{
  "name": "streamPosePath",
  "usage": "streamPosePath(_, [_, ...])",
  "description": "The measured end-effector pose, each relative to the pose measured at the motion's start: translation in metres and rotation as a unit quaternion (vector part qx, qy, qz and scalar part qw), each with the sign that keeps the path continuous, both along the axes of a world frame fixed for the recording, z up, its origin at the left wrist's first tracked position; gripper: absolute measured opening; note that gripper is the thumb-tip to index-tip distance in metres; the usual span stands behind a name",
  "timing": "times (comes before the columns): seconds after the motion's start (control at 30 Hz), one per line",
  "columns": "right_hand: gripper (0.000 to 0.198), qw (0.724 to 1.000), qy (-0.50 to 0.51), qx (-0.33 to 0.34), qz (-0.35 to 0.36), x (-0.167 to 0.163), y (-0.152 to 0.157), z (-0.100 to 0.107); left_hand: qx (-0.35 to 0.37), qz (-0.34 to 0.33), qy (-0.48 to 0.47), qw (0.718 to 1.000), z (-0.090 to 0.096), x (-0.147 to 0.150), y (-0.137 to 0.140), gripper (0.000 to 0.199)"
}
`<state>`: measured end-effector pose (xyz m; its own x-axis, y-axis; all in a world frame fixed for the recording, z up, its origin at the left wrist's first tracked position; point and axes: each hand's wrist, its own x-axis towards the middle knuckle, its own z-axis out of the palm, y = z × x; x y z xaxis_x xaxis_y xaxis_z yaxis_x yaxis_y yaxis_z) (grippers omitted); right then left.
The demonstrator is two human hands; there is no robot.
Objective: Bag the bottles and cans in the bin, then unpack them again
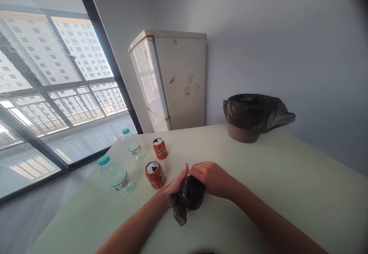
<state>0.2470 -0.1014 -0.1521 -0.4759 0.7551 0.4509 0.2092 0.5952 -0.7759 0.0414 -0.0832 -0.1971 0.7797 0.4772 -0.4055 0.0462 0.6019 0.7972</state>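
Note:
Between my two hands is a bunched black plastic bag (194, 194), held just above or on the pale table; a loose tail of it hangs toward me. My left hand (177, 183) presses against its left side, thumb pointing up. Over the top and right side curls my right hand (207, 177), fingers bent around it. What the bag contains, if anything, is hidden. Just left of my left hand stands an opened orange soda can (155, 175), and a second orange can (160, 149) stands behind it.
Two clear plastic bottles with green caps, a nearer bottle (116, 175) and a farther bottle (133, 145), stand at the table's left. A brown bin (243, 134) lined with a black bag (255, 110) sits at the back right. Beyond the table (287, 185) is an old fridge (184, 81).

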Motion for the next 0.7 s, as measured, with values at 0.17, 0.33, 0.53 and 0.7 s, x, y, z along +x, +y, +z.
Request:
streamPosePath(0.17, [0.018,0.920,-0.321,0.223,-0.025,-0.013,0.001,-0.004,-0.010,-0.043,-0.045,0.998,0.004,-0.006,-0.003,0.094])
streamPosePath(0.33, [0.067,0.952,-0.253,0.171,0.017,0.008,-0.005,0.018,0.069,-0.009,-0.041,0.997,0.013,-0.003,-0.010,0.055])
streamPosePath(0.53, [0.077,0.984,0.109,-0.128,-0.050,0.020,0.012,0.007,0.135,0.189,-0.050,0.971,0.021,0.004,-0.008,0.038])
streamPosePath(0.7, [0.073,0.889,0.194,-0.385,0.154,-0.017,0.002,-0.025,0.150,0.218,-0.016,0.964,0.020,0.010,-0.014,0.037])
